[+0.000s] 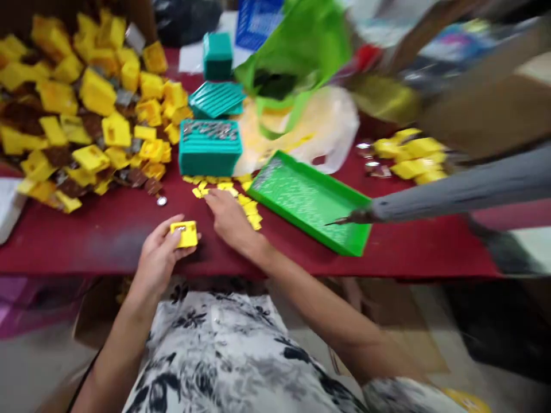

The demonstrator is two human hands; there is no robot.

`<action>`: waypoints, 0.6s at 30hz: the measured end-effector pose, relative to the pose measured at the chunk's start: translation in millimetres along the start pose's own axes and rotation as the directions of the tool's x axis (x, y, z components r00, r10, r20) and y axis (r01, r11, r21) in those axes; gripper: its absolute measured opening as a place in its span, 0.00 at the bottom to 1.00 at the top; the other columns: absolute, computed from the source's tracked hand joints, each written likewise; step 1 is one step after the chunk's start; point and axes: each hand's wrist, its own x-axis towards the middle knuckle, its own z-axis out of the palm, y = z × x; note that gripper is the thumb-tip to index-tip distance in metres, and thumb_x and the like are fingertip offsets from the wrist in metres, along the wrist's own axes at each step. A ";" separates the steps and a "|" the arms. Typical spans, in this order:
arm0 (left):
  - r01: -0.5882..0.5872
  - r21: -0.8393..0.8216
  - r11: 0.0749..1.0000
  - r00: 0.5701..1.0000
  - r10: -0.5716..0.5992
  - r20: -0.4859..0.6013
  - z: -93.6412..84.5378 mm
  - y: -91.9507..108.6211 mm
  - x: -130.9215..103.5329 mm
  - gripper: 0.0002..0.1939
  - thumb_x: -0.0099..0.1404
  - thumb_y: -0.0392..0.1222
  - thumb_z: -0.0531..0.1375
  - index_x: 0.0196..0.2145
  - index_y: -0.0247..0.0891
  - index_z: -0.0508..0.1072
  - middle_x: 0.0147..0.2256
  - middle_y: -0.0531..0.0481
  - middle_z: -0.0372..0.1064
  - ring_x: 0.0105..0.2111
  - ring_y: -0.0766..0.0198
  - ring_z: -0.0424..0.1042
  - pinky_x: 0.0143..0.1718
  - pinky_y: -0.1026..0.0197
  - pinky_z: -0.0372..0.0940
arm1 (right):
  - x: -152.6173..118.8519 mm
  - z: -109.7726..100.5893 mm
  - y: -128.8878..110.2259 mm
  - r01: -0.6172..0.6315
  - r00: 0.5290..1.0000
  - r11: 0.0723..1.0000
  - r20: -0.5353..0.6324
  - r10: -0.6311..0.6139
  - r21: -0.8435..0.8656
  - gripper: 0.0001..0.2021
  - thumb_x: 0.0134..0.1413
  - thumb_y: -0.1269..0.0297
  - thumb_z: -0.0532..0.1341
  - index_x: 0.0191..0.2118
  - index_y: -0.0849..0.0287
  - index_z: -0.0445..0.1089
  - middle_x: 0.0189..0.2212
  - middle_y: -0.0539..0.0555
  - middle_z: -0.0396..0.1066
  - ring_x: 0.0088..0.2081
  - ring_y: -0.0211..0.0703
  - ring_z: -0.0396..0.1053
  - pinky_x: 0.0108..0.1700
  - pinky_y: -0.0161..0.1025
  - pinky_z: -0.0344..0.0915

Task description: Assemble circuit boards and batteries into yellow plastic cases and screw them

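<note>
My left hand [160, 252] is closed around a small yellow plastic housing [185, 234], held just above the near edge of the red table. The housing's open side faces up, and small metallic parts show inside. To its right, my right hand [232, 221] reaches out with fingers stretched down onto a scatter of small flat yellow pieces [252, 209]. Its fingertips touch or nearly touch the pieces at the left of the scatter; blur hides the exact contact. Right of that hand lies a green tray [297, 215] with many tiny clear or silvery parts.
A large heap of yellow housings [99, 92] with brown and metal parts covers the left. Teal boxes [210, 149] stand behind the scatter, beside a green bag [301, 51]. From the right, a grey powered screwdriver [456, 183] juts over the tray. More yellow housings [415, 155] lie behind it.
</note>
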 end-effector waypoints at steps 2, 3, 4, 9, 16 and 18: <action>0.011 0.008 1.000 1.000 -0.011 -0.004 -4.7 -3.9 0.0 0.25 0.55 0.42 0.71 0.50 0.35 0.73 0.41 0.45 0.79 0.35 0.60 0.80 0.34 0.62 0.75 | -12.8 -2.7 12.5 0.046 0.999 0.996 -0.026 -0.044 0.072 0.25 0.60 0.83 0.45 0.57 0.66 0.70 0.59 0.64 0.68 0.61 0.47 0.63 0.65 0.47 0.60; 0.021 0.009 1.000 1.000 -0.021 -0.006 -6.9 -5.7 -0.9 0.25 0.56 0.41 0.70 0.50 0.35 0.72 0.41 0.45 0.78 0.35 0.60 0.80 0.34 0.62 0.75 | -18.9 -6.1 18.6 0.068 0.994 0.993 -0.087 -0.059 0.099 0.23 0.63 0.80 0.46 0.55 0.65 0.71 0.56 0.63 0.70 0.59 0.47 0.65 0.63 0.46 0.61; 0.029 0.009 1.000 1.000 -0.029 -0.008 -8.8 -7.3 -2.1 0.24 0.57 0.41 0.69 0.51 0.35 0.72 0.40 0.45 0.78 0.35 0.60 0.80 0.34 0.62 0.75 | -24.8 -10.0 23.8 0.094 0.979 0.988 -0.190 -0.069 0.124 0.19 0.64 0.77 0.49 0.52 0.64 0.73 0.51 0.62 0.73 0.54 0.47 0.68 0.59 0.45 0.64; 0.054 0.035 0.998 0.999 -0.054 0.004 -12.3 -12.4 -7.7 0.25 0.60 0.42 0.67 0.54 0.36 0.71 0.41 0.43 0.77 0.39 0.57 0.80 0.31 0.63 0.75 | -46.2 -17.1 32.3 0.186 0.945 0.979 -0.290 -0.154 0.086 0.09 0.66 0.68 0.57 0.37 0.60 0.75 0.34 0.56 0.74 0.38 0.44 0.70 0.44 0.41 0.66; 0.058 0.018 0.998 0.998 -0.058 -0.009 -11.0 -15.1 -9.7 0.22 0.62 0.40 0.66 0.53 0.35 0.72 0.42 0.43 0.77 0.37 0.60 0.79 0.31 0.64 0.75 | -53.4 9.0 23.7 0.184 0.965 0.982 -0.195 -0.173 0.035 0.09 0.64 0.68 0.57 0.40 0.60 0.76 0.37 0.59 0.72 0.40 0.47 0.66 0.44 0.44 0.66; 0.063 0.014 0.998 0.998 -0.063 -0.007 -10.7 -16.0 -9.7 0.22 0.62 0.40 0.66 0.53 0.35 0.72 0.42 0.43 0.77 0.37 0.60 0.79 0.31 0.64 0.75 | -52.0 15.3 20.8 0.151 0.971 0.988 -0.194 -0.141 0.039 0.10 0.65 0.68 0.56 0.39 0.61 0.76 0.38 0.61 0.71 0.41 0.49 0.64 0.45 0.47 0.65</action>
